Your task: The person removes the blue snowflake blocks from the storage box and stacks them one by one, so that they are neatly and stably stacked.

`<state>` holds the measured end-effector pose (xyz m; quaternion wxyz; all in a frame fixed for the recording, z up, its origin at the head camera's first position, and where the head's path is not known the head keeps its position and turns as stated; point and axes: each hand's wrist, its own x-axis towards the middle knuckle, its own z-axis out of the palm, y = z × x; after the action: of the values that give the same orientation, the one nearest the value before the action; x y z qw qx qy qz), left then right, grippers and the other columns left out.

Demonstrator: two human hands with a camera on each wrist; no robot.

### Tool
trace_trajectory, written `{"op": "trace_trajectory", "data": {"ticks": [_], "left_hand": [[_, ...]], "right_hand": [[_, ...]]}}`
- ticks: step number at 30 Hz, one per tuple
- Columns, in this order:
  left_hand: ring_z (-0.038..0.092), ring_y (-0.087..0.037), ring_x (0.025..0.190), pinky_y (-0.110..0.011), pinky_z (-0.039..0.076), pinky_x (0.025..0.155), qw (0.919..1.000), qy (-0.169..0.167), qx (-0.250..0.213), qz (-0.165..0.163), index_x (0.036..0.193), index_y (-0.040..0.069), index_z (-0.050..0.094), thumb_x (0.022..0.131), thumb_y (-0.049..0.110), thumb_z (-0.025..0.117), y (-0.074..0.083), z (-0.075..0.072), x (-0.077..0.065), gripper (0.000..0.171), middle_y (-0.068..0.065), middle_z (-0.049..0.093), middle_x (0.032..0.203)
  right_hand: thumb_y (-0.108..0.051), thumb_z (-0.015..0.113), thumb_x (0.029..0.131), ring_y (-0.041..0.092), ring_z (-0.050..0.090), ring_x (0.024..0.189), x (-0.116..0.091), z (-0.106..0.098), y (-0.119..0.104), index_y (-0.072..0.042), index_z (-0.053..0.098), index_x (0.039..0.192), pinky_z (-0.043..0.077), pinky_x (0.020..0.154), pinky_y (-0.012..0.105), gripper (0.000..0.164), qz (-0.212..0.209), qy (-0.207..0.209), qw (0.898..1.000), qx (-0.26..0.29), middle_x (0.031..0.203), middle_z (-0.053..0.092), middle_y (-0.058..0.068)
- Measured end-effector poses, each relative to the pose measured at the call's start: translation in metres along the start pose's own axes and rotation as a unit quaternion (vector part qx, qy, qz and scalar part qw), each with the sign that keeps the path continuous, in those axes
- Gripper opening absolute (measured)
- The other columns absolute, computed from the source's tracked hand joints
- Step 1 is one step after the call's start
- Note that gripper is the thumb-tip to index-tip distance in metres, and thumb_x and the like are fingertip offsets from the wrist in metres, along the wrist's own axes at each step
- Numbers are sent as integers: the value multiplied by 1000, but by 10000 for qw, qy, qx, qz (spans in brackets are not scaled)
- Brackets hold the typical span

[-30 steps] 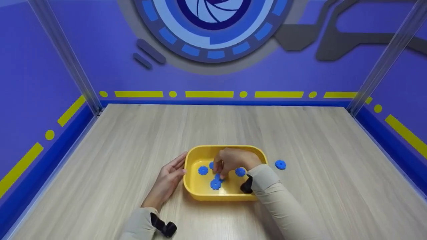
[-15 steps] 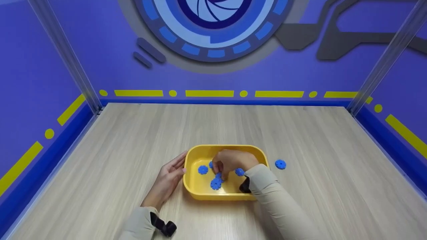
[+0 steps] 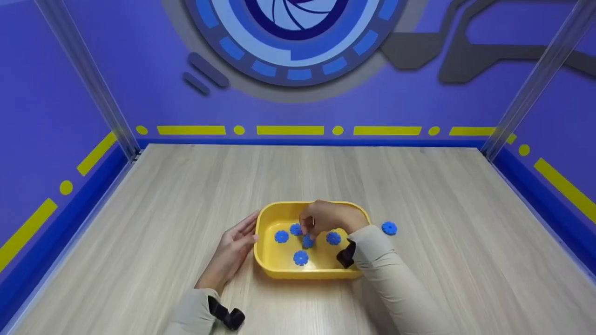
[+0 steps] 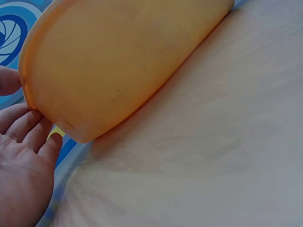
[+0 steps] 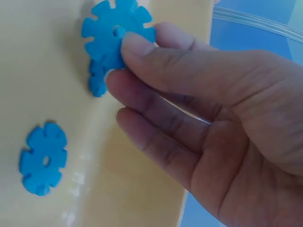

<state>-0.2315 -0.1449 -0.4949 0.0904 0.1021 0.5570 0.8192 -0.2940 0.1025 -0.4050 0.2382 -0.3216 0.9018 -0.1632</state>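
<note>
- The right hand [image 3: 333,217] pinches a blue disc [image 5: 105,35] by its edge inside the tub, thumb against finger, presumably so the centre hole stays free.
- The left hand [image 3: 231,249] keeps its fingers nearly straight along the left end of the yellow tub [image 3: 305,275], thumb at the rim, likely to steady it.
- Four other discs [image 3: 281,237] lie apart on the tub's floor.
- A lone disc [image 3: 389,228] sits on the table [image 3: 186,186], right of the tub.
- The right sleeve [image 3: 372,244] hides a tub corner; whether the blue piece [image 5: 97,82] behind the pinched disc joins it cannot be told.
</note>
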Motion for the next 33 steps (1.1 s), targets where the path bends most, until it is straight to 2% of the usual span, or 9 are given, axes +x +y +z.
{"op": "trace_trajectory", "data": {"ticks": [9,16,23,33], "left_hand": [[25,-29,145,-27,39,110,9999,87,54,-15,148,-6,27,88,-7,52,1,-1,0,65,-20,26,156],[25,-28,145,-26,38,110,9999,101,104,-67,149,-4,26,90,-5,51,2,-1,0,64,-18,25,157],[25,-27,145,-27,37,111,9998,116,101,-95,149,-3,26,90,-6,50,2,0,0,64,-18,25,157],[25,-29,145,-26,39,109,10000,14,66,-39,148,-5,27,90,-7,51,1,0,0,64,-20,25,157]], "right_hand": [[-4,72,83,11,58,74,-17,-15,-3,-11,72,87,57,75,28,8,-300,333,9990,-53,83,67,-4],[-3,69,85,18,64,76,-31,-26,1,-8,71,86,57,75,26,6,-413,589,9974,29,80,68,-2],[-1,68,85,9,62,72,-45,-32,13,-9,71,86,58,73,26,9,-377,911,9948,242,81,70,-1],[-3,67,86,12,63,77,-68,-30,36,-9,71,92,59,75,26,9,-360,1541,9872,194,88,71,0]]}}
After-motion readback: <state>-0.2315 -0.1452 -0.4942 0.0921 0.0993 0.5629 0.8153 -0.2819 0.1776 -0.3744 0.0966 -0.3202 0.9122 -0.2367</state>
